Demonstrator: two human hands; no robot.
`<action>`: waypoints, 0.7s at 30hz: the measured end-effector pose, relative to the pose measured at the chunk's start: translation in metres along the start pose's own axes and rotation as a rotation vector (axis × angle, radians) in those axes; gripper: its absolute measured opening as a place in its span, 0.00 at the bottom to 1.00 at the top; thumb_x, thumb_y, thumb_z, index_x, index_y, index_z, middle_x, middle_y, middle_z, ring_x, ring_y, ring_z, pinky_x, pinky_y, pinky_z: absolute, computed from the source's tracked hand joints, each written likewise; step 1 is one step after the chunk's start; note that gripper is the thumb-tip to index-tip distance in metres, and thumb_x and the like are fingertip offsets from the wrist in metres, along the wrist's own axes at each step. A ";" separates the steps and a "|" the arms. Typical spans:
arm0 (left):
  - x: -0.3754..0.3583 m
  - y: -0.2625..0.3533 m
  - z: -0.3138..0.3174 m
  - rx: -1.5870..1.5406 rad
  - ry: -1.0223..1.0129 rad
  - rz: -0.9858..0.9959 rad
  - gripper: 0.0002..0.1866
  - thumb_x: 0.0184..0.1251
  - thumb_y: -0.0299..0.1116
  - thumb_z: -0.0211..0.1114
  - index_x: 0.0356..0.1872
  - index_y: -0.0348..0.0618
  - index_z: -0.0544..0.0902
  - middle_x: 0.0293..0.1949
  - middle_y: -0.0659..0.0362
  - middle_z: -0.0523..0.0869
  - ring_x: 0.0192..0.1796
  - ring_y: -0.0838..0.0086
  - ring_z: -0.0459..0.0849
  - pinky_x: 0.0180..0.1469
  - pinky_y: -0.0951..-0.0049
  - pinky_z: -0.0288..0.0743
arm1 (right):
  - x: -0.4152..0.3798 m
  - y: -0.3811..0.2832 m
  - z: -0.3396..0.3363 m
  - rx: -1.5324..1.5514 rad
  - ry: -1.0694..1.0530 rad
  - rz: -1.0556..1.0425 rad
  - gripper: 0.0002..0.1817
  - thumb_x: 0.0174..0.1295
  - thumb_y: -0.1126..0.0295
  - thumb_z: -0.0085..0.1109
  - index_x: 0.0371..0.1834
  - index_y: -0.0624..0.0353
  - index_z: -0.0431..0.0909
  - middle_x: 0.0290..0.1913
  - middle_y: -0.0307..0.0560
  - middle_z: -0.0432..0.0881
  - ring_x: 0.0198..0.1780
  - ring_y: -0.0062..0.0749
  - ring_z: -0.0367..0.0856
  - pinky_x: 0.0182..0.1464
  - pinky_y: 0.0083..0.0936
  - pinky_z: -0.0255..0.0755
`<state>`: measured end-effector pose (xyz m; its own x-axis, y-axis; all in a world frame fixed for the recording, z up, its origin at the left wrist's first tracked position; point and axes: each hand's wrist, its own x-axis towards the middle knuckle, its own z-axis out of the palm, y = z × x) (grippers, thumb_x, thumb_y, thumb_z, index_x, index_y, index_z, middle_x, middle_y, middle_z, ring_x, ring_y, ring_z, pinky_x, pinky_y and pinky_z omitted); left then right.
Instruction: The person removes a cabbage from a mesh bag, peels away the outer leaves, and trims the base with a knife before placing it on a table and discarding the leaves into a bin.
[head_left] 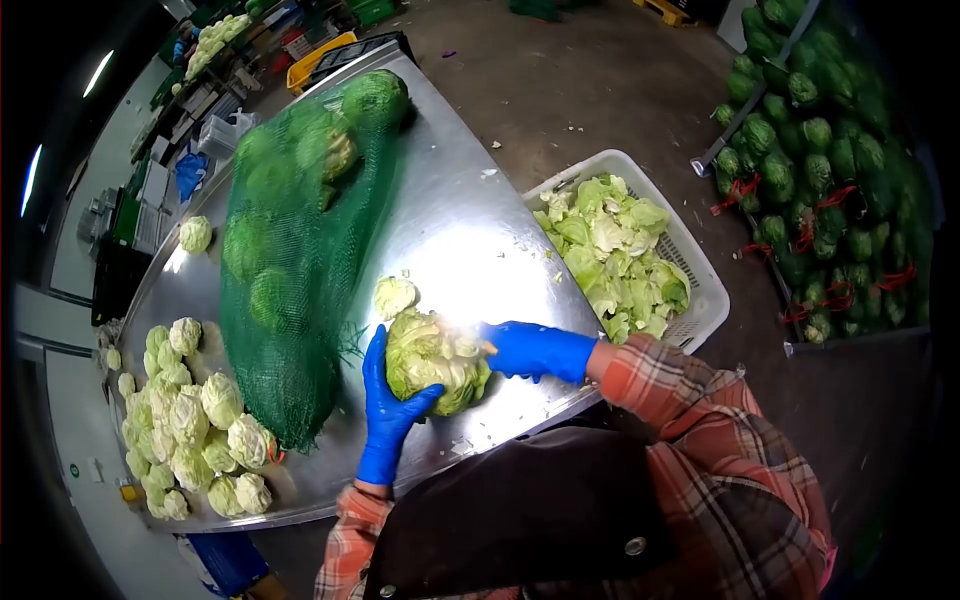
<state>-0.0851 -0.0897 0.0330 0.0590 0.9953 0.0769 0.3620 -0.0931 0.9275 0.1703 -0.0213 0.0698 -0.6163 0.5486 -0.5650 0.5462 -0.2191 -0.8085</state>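
My left hand, in a blue glove, grips a leafy green cabbage from its left and near side, thumb and fingers spread around it. The cabbage rests on the metal table with its pale, ragged leaves facing up and right. At its right side is my blue-gloved right hand, fingers closed. A small tan bit and a whitish blur show at the fingertips; what that hand holds I cannot make out. Just beyond the cabbage lies a small pale cabbage piece. A green net bag with several cabbages lies to the left.
Trimmed pale cabbages are heaped at the table's left end, with a single cabbage farther back. A white crate of loose leaves stands against the table's right edge. Filled net bags are stacked at the far right. Scraps dot the metal table.
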 end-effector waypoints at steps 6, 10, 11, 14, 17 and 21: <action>0.025 0.046 -0.030 -0.180 -0.282 -0.235 0.57 0.48 0.31 0.77 0.75 0.46 0.45 0.71 0.47 0.60 0.71 0.62 0.63 0.69 0.63 0.62 | -0.029 0.014 -0.042 0.219 -0.121 0.017 0.38 0.62 0.66 0.52 0.76 0.36 0.48 0.26 0.40 0.76 0.19 0.20 0.72 0.19 0.18 0.72; 0.025 -0.007 -0.005 -0.471 0.145 -0.421 0.49 0.55 0.28 0.70 0.75 0.48 0.47 0.66 0.48 0.67 0.64 0.62 0.71 0.65 0.64 0.67 | -0.028 0.018 -0.002 0.156 0.086 -0.020 0.36 0.65 0.65 0.49 0.76 0.33 0.48 0.25 0.42 0.75 0.20 0.23 0.71 0.22 0.22 0.73; 0.025 -0.010 0.000 -0.453 0.190 -0.378 0.48 0.55 0.28 0.70 0.74 0.48 0.50 0.65 0.49 0.68 0.63 0.62 0.71 0.65 0.64 0.68 | -0.035 0.010 0.001 0.149 0.114 -0.020 0.36 0.65 0.64 0.48 0.76 0.31 0.49 0.26 0.42 0.73 0.21 0.22 0.70 0.23 0.22 0.74; 0.032 0.015 -0.013 -0.503 -0.098 -0.314 0.46 0.50 0.29 0.73 0.72 0.46 0.59 0.65 0.51 0.69 0.66 0.63 0.69 0.67 0.64 0.66 | -0.056 0.003 -0.023 0.222 0.098 0.013 0.35 0.63 0.61 0.52 0.75 0.40 0.53 0.24 0.40 0.74 0.19 0.20 0.71 0.21 0.21 0.73; 0.046 0.001 -0.023 -0.319 -0.413 -0.202 0.53 0.44 0.34 0.76 0.74 0.48 0.55 0.73 0.55 0.60 0.72 0.63 0.60 0.73 0.63 0.52 | -0.074 0.009 -0.059 0.239 0.129 -0.088 0.34 0.63 0.59 0.54 0.72 0.52 0.59 0.23 0.39 0.76 0.16 0.19 0.71 0.17 0.17 0.68; 0.061 0.033 -0.001 -0.529 -0.104 -0.247 0.46 0.50 0.33 0.71 0.73 0.44 0.58 0.70 0.51 0.64 0.68 0.63 0.67 0.69 0.65 0.62 | -0.038 0.069 -0.085 0.526 0.609 -0.150 0.19 0.65 0.57 0.53 0.53 0.57 0.71 0.23 0.42 0.77 0.17 0.23 0.73 0.15 0.19 0.68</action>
<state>-0.0710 -0.0323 0.0684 0.1322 0.9756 -0.1756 -0.1350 0.1932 0.9718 0.2798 0.0113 0.0494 -0.1631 0.9112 -0.3783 0.0511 -0.3751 -0.9256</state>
